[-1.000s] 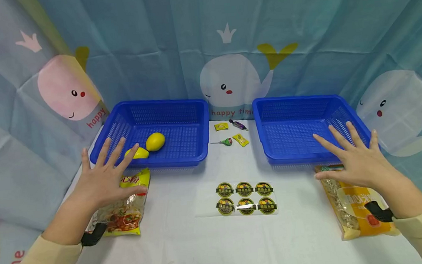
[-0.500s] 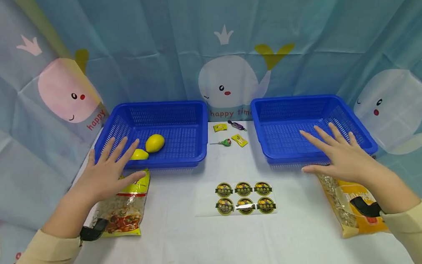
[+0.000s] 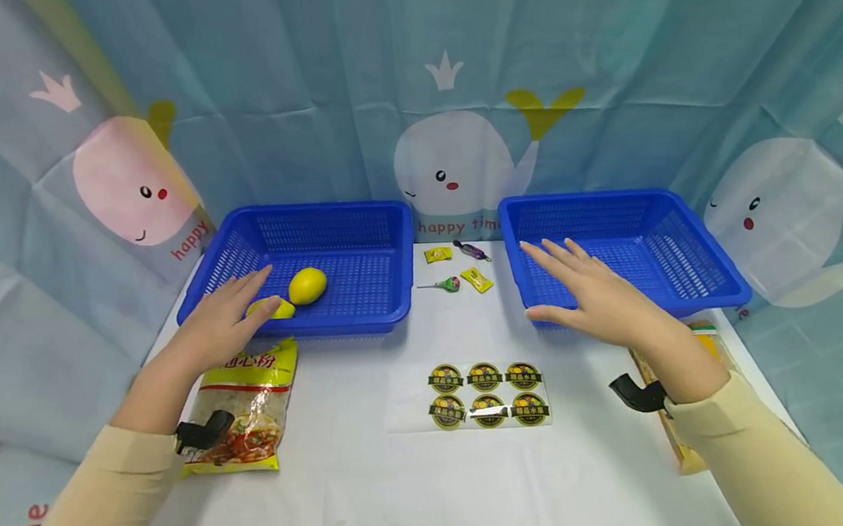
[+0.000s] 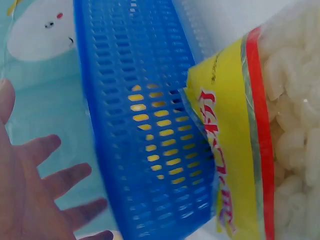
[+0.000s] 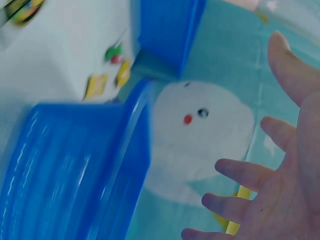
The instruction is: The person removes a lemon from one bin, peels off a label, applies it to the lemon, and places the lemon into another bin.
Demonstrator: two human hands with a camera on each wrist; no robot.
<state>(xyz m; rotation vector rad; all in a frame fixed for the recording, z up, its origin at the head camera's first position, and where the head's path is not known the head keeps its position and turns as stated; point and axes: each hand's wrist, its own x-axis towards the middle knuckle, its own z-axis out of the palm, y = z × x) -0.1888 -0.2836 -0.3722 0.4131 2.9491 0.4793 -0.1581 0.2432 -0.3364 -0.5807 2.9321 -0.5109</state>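
My left hand (image 3: 226,318) is nearest the fruit.
Fingers straight, holding nothing; the yellow half-fruit (image 3: 272,309) seems to touch my fingertips at two o'clock; right hand (image 3: 596,298) flat, empty.

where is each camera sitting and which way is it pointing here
Head: worn on the head, looking forward and down at the table, both baskets, left hand, right hand and both sleeved forearms.
Left wrist: on the left wrist, looking past the spread fingers at the left blue basket wall and the yellow packet.
Right wrist: on the right wrist, looking past the fingers at the right blue basket and whale curtain.
Shared: head and left wrist both show the left basket and packet.
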